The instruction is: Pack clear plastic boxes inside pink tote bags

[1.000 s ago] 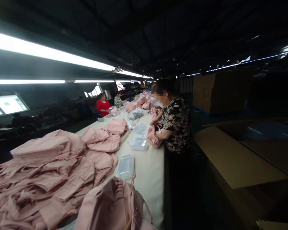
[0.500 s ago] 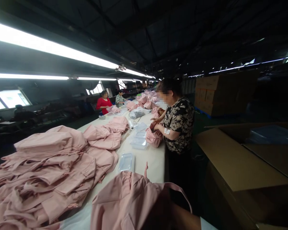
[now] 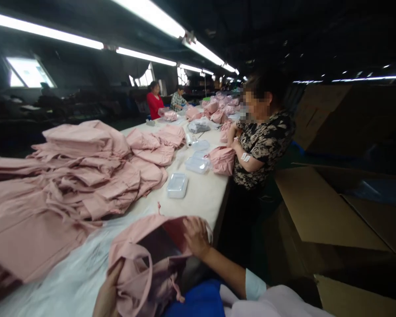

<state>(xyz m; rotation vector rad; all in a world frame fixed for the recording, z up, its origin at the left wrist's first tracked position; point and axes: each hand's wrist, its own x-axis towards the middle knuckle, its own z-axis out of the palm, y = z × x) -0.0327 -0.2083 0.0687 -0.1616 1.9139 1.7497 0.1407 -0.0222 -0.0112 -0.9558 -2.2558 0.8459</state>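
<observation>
A pink drawstring bag (image 3: 128, 246) lies at the table's near edge, its mouth spread wide and a dark inside showing. My right hand (image 3: 196, 237) is closed over the far right part of the rim. At the bag's near left side, my left hand (image 3: 109, 288) grips the cloth, its fingers partly hidden by the folds. A strap loop and a knotted cord hang from the bag's front. Beyond it on the table sits a clear plastic box (image 3: 177, 185).
A large heap of pink bags (image 3: 95, 176) covers the left of the white table (image 3: 204, 198). A co-worker (image 3: 267, 132) stands at the right edge, handling another pink bag (image 3: 221, 160) beside clear boxes (image 3: 198, 163). An open cardboard carton (image 3: 333, 211) stands at right.
The view has tipped downward. The bag's mouth now faces me, spread open, and both my hands show on it. The co-worker's hands have moved off the bag opening toward their body.
</observation>
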